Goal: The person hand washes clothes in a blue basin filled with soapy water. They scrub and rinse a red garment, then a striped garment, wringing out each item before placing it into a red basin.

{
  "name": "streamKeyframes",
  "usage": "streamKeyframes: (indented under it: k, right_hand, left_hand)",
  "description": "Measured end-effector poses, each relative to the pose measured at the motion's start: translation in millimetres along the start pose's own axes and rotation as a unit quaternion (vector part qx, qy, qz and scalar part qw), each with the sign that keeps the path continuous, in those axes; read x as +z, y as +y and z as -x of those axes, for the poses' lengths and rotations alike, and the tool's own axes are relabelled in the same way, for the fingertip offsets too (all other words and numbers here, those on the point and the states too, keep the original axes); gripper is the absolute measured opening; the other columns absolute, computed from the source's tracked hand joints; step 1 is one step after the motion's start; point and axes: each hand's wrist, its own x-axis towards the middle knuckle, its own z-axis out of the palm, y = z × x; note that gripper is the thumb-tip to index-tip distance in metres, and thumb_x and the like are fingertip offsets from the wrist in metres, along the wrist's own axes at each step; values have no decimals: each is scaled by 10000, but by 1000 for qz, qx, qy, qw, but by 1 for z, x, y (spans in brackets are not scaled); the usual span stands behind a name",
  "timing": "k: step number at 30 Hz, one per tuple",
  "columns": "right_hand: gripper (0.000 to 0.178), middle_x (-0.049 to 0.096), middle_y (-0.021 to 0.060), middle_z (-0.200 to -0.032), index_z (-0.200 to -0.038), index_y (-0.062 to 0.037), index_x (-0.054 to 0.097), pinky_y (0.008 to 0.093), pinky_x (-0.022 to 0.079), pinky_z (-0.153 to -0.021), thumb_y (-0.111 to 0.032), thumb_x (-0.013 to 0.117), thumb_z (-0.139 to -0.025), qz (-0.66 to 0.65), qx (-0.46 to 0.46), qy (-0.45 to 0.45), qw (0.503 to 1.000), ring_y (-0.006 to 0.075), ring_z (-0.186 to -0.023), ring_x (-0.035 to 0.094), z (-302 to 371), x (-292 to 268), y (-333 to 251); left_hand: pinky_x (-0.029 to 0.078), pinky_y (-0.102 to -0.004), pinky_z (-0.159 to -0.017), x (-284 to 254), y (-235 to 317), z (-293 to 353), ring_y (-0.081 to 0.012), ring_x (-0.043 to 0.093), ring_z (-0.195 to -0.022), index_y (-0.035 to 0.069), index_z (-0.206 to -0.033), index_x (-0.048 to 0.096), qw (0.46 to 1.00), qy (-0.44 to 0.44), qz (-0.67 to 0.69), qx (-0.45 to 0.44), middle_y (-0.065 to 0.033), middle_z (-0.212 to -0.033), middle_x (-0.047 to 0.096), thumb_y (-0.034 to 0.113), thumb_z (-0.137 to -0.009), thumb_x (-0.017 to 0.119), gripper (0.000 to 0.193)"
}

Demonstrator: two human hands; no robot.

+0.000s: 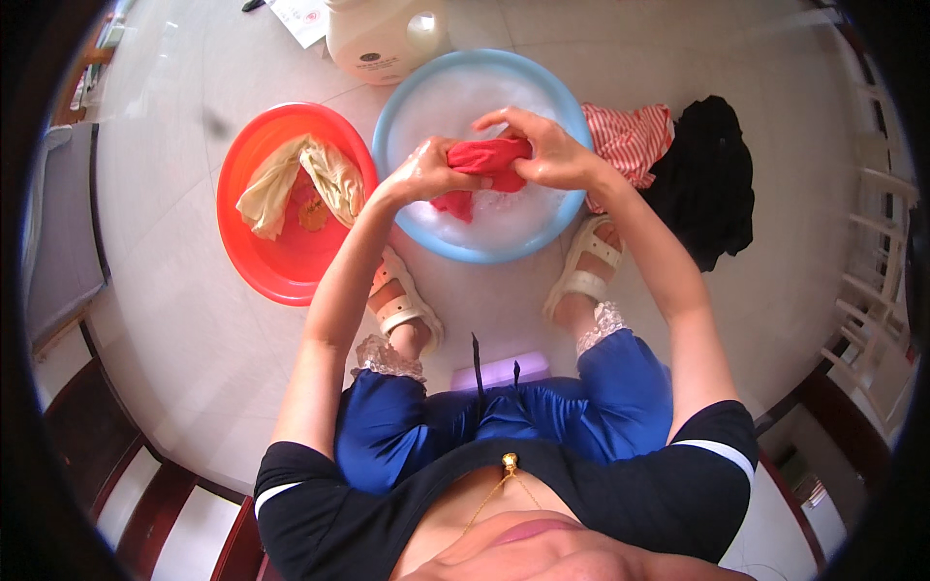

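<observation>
A bunched red cloth (489, 160) is held between my two hands above the light-blue basin (387, 126). My left hand (431, 171) is closed round its left end, the thumb pointing right beneath the folds. My right hand (550, 152) grips the other end, with its thumb against the cloth and the forefinger arched over the top. Part of the cloth hangs down on the left toward the white suds (528, 208) that fill the basin. Both hands look wet, with a little foam on the left one.
A red basin (232, 194) with a pale yellow garment (274, 184) stands at the left. Behind the blue basin is a large cream jug (373, 44). To the right lie a red-and-white striped cloth (630, 136) and a black garment (712, 184). My sandalled feet flank the basin's near side.
</observation>
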Motion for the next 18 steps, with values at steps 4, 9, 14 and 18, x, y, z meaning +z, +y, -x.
streamKeyframes:
  k: [4, 9, 14, 18]
  right_hand:
    - [401, 624, 119, -1053, -1068, -24, 601, 339, 469, -848, 45, 586, -673, 78, -17, -17, 997, 234, -949, 592, -1, -4, 38]
    - [335, 636, 155, -947, -1014, -33, 626, 369, 490, -770, -52, 667, -682, 105, -93, -84, 987, 300, -837, 597, -8, 10, 87]
    - [471, 629, 85, -1084, -1162, -30, 563, 332, 468, -865, -12, 643, -698, -3, 36, -102, 994, 215, -965, 594, 1, 21, 89]
    - [417, 654, 80, -983, -1140, 19, 569, 315, 521, -763, -120, 645, -754, -318, 59, -15, 946, 180, -889, 630, 15, 11, 53]
  left_hand:
    - [471, -290, -780, -5, 0, 0, -140, 600, -841, -6, -1002, 642, 986, -38, 160, 27, -70, -896, 654, 106, -651, 685, 371]
    - [460, -296, -866, -12, 11, 6, -193, 610, -927, -57, -1082, 582, 915, -62, 387, 93, -106, -1000, 646, 12, -602, 594, 485]
    - [467, -366, -900, -24, 7, 17, -283, 608, -985, -89, -1129, 520, 792, -80, 571, 201, -188, -1060, 623, 72, -652, 539, 504]
    - [468, -448, -918, -35, -5, 23, -331, 606, -980, -83, -1145, 489, 734, 21, 655, 180, -221, -1092, 608, 126, -711, 489, 482]
